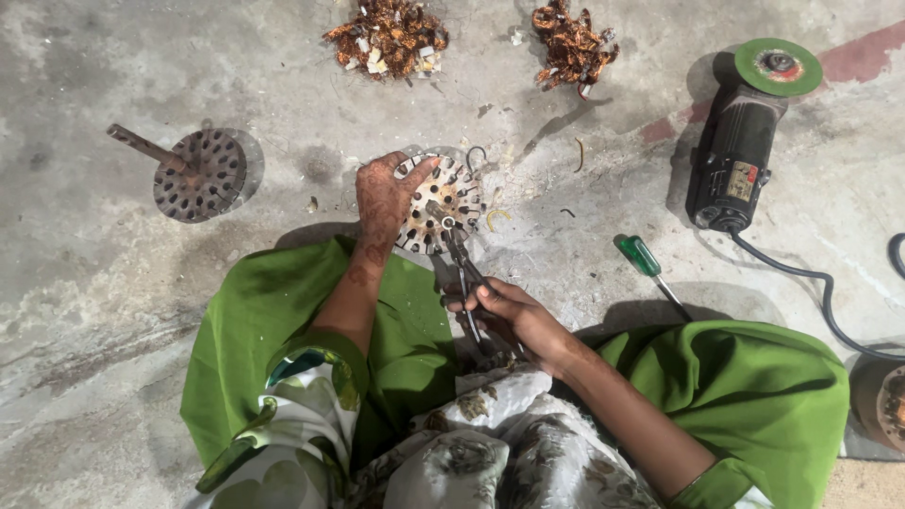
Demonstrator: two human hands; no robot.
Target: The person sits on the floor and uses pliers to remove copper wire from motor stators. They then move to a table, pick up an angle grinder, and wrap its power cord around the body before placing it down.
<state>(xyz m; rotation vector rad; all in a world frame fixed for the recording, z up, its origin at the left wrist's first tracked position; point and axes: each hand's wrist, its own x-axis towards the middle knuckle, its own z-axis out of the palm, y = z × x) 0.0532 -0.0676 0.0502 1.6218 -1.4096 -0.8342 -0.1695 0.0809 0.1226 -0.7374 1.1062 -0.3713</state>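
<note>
Left hand (382, 196) clamps the round slotted motor core (441, 203) on the concrete floor (113, 283), fingers over its 9 o'clock rim. Right hand (514, 316) fisted on pliers (464, 273), nose at the core's centre. Looks like mid-extraction: next pull needs a firm bite, a steady core. Angle grinder (740, 141) at 2 o'clock.
</note>
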